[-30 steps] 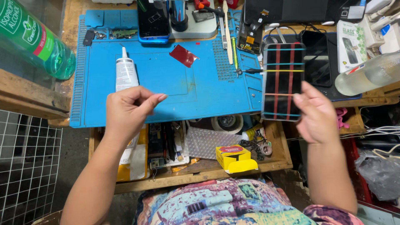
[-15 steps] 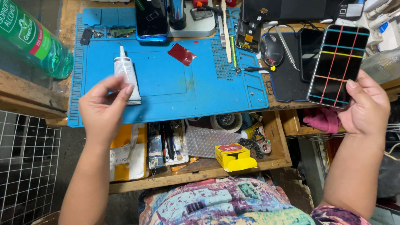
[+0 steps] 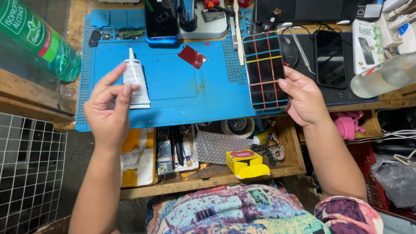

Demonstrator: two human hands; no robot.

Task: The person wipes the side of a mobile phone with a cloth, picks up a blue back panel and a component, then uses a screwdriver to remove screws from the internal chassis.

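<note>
My right hand [image 3: 305, 102] holds up a dark phone [image 3: 265, 69] bound with several coloured rubber bands, over the right edge of the blue work mat [image 3: 182, 99]. My left hand [image 3: 110, 110] hovers above the mat's left side with its fingers loosely apart and nothing in them. Its fingertips sit just in front of a small white glue tube [image 3: 135, 80] that lies on the mat, nozzle pointing away. I cannot tell whether they touch the tube.
A red patch [image 3: 193, 56] lies mid-mat. A blue phone [image 3: 161, 21] and a microscope base stand at the back. At right are a black phone [image 3: 330, 58], tweezers and a clear bottle [image 3: 383, 78]. A green bottle [image 3: 39, 41] stands far left. A yellow box [image 3: 247, 164] sits on the lower shelf.
My right hand has carried the banded phone from the far right back left to the mat's edge. My left hand stays by the tube, fingers now spread more.
</note>
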